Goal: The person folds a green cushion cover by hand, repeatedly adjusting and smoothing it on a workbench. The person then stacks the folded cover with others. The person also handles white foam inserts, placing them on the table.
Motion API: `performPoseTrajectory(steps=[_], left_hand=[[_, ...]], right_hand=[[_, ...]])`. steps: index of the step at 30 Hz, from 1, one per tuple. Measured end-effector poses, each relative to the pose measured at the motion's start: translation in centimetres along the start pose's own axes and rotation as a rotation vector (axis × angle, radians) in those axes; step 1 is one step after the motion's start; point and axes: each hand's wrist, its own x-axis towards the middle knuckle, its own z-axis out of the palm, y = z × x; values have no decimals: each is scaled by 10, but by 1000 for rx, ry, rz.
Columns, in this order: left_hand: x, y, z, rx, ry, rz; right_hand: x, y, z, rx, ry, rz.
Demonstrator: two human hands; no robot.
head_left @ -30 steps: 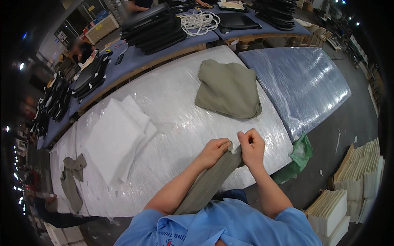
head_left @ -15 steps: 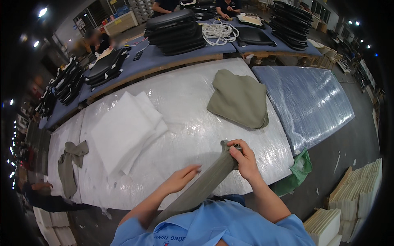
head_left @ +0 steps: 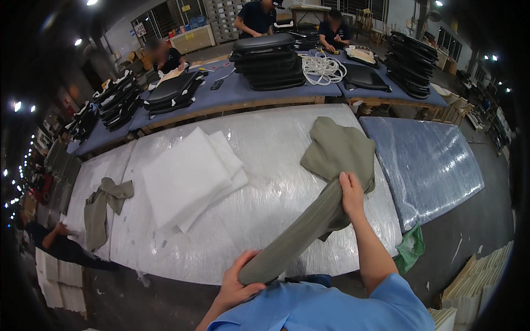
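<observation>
A long olive-green fabric piece (head_left: 295, 229) stretches diagonally between my hands, rounded along its length like a sleeve. My left hand (head_left: 238, 280) is closed round its near end, close to my body. Farther up and to the right, my right hand (head_left: 351, 194) grips its other end, with a loose flap hanging below. Just beyond my right hand lies a stack of olive-green fabric pieces (head_left: 338, 148), partly covered by the held one. White padding sheets (head_left: 187, 176) rest left of centre. At the far left lies a crumpled olive fabric piece (head_left: 99, 215).
The plastic-wrapped surface (head_left: 270, 143) adjoins a blue wrapped slab (head_left: 428, 165) on the right. Behind stands a blue table (head_left: 221, 105) with black cushion stacks (head_left: 265, 63) and white cord (head_left: 323, 69). Co-workers sit or stand beyond; another person's arm (head_left: 55, 234) reaches in at left.
My left hand, free before, has taken hold of the fabric's near end. My right hand has moved farther out, stretching the piece toward the stack. The whole view has shifted.
</observation>
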Motion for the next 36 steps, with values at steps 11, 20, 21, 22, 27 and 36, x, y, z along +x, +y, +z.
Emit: performPoseTrajectory(steps=[11,20,21,22,27,36], left_hand=[[127,46,111,162,62,126],[150,41,176,160,41,258],[147,40,182,176,51,267],[144,39,188,192,61,276],[132,34,216,274,136,321],[107,25,235,200,170,315]], right_hand=[[-102,-45,5,445,-76,-7],[-98,-52,-41,701,-186,40],[-98,-49,-46,716,-196,41],[-98,-47,-51,731,-206,42],[-99,-33,-69,777,-283,55],[-110,-20,-94,773,-382,-10]])
